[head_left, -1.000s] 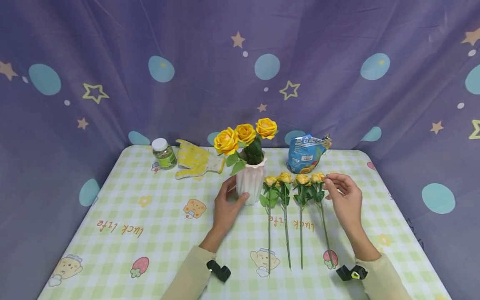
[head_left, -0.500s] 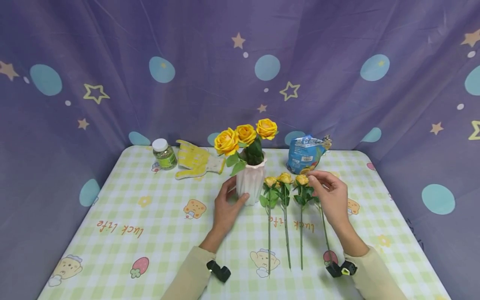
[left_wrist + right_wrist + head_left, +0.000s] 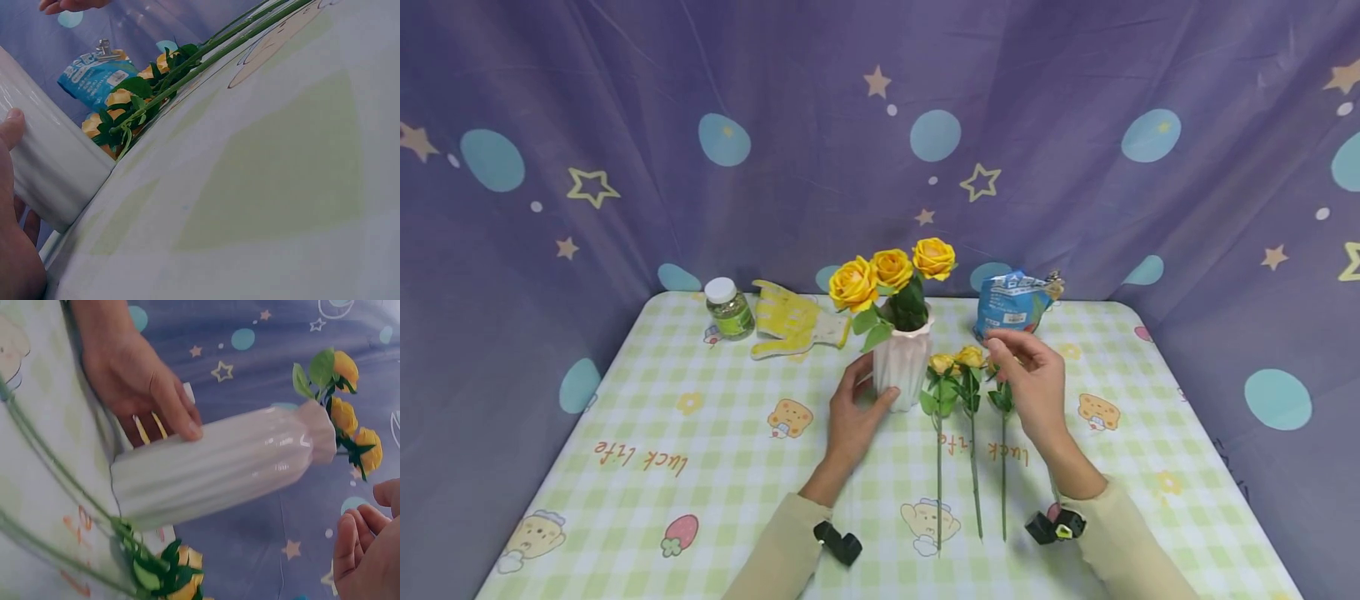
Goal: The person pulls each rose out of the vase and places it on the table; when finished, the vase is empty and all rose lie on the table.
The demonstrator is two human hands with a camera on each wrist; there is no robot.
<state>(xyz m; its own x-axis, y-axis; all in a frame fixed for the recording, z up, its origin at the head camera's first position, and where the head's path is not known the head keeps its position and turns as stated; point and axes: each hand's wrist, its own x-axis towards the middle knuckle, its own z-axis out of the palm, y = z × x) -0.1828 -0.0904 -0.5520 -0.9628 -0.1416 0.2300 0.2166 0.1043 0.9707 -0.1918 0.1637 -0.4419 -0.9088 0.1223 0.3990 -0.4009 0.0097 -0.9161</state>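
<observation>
My left hand (image 3: 848, 421) holds the white fluted vase (image 3: 901, 367) low on its side, thumb in front and fingers round the far side. Three yellow roses (image 3: 891, 268) stand in the vase, which is upright on the table. To its right, several yellow roses lie in a row with their green stems (image 3: 939, 483) toward me. My right hand (image 3: 1036, 387) is above the right part of this row, fingers loosely bent, with nothing visible in them in the right wrist view. It hides the rightmost rose's head and covers part of the one beside it.
A blue pouch (image 3: 1011, 304) with a clip stands behind the loose roses. A lidded jar (image 3: 729, 308) and a yellow-and-white glove (image 3: 793, 321) lie at the back left. The checked tablecloth (image 3: 715, 508) ends near a patterned curtain (image 3: 820, 167).
My right hand has moved left along the row of rose heads, from the rightmost one to over its neighbour. The left hand, vase and flowers have stayed in place.
</observation>
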